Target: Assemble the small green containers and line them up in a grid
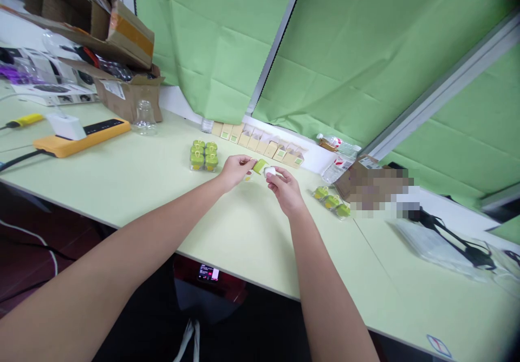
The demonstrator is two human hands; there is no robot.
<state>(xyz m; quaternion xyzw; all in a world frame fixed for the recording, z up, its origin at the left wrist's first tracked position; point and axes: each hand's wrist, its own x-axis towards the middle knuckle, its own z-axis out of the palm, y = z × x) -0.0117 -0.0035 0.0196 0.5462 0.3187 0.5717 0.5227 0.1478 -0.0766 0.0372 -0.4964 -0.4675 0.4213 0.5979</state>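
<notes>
Green piece [260, 166] hangs over the pale table [244, 232], pinched by my left hand [235, 172]; just beside it, my right hand [287, 191] grips a small white piece [269, 171].

Two clusters of green-topped containers [211, 160], two labelled bottles [337, 169], one power strip [93, 138]

Well left of the left hand [236, 171], an orange power strip [87, 141] lies on the table [158, 188], a white adapter [67, 127] on it. Between strip and hand stands a clear vessel [144, 117], beside two stacked cardboard boxes [132, 34], the upper tilted. Green curtains [219, 37] hang beyond both hands. Right of the right hand [286, 191]: a clear bottle [336, 168], red-marked label; farther right, a black strap [442, 232] over clear plastic wrapping [426, 248]. Nearer the wearer than either hand, below table level: a lit phone [208, 272].
</notes>
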